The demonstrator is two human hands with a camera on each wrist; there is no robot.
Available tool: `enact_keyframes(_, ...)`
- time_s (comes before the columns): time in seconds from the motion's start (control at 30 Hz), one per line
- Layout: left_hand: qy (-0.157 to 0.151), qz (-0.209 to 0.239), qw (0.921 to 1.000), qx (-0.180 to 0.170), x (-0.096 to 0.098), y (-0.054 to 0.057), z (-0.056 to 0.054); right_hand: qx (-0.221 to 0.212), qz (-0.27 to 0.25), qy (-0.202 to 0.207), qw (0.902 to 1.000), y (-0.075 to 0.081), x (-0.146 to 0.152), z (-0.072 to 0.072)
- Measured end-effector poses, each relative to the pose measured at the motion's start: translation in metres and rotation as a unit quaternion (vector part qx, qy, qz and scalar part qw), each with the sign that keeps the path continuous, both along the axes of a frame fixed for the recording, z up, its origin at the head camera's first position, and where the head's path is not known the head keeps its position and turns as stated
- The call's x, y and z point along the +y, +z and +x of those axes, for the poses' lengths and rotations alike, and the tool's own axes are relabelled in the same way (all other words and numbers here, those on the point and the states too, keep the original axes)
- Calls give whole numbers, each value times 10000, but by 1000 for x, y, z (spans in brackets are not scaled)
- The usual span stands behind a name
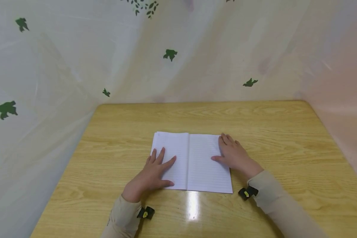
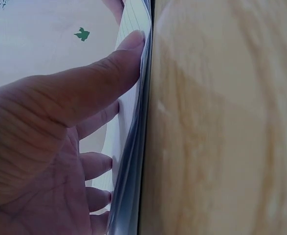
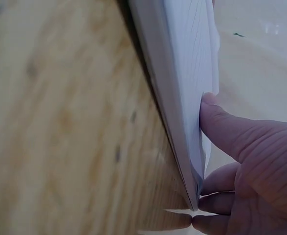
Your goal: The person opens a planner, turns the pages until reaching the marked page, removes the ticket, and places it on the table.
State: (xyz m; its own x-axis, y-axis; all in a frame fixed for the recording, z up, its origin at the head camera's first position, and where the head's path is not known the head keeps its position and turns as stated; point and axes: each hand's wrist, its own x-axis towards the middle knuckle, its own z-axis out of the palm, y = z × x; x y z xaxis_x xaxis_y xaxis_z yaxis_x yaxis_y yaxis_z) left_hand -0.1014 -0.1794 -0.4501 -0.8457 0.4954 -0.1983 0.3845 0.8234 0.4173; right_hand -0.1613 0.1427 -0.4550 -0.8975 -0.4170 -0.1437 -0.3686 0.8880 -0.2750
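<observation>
- Just below the centre of the head frame: a lined notebook point(image 1: 209, 175), open flat on a wooden table point(image 1: 285, 132), with the fold running up and down between two ruled pages.
- Left of centre, on the left page: the left hand point(image 1: 152, 173), open wide, fingers straight and spread, touching the paper and gripping nothing.
- Toward the top of the left wrist frame: the thumb tip of that hand against the paper, other fingertips lower down.
- Right of centre, at the upper outer edge of the right page: the right hand point(image 1: 235, 155), open, fingers extended close together, thumb out to the left on the paper, gripping nothing.
- At bottom left and lower right: beige sleeves point(image 1: 123, 216), each with a small black wrist device point(image 1: 248, 192).
- Across the top: a pale sheet point(image 1: 211, 39) with green motifs point(image 1: 170, 55).
</observation>
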Motion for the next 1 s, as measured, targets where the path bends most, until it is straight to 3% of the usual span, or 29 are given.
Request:
enact_keyframes(0.27, 11, -16, 10000, 3, 2, -1, 0, -29, -28, 142, 9999, -2, 1, -1)
enact_keyframes(0.5, -7, -66, 10000, 63, 4, -2, -1, 363, -130, 305, 9988, -2, -6, 6)
enact_keyframes(0.7, 10, -80, 10000, 26, 4, -3, -1, 200, -493, 210, 9984, -2, -14, 13)
enact_keyframes(1.0, 115, -85, 9999, -1, 5, -4, -2, -21, -652, 458, 9968, -2, -24, 21)
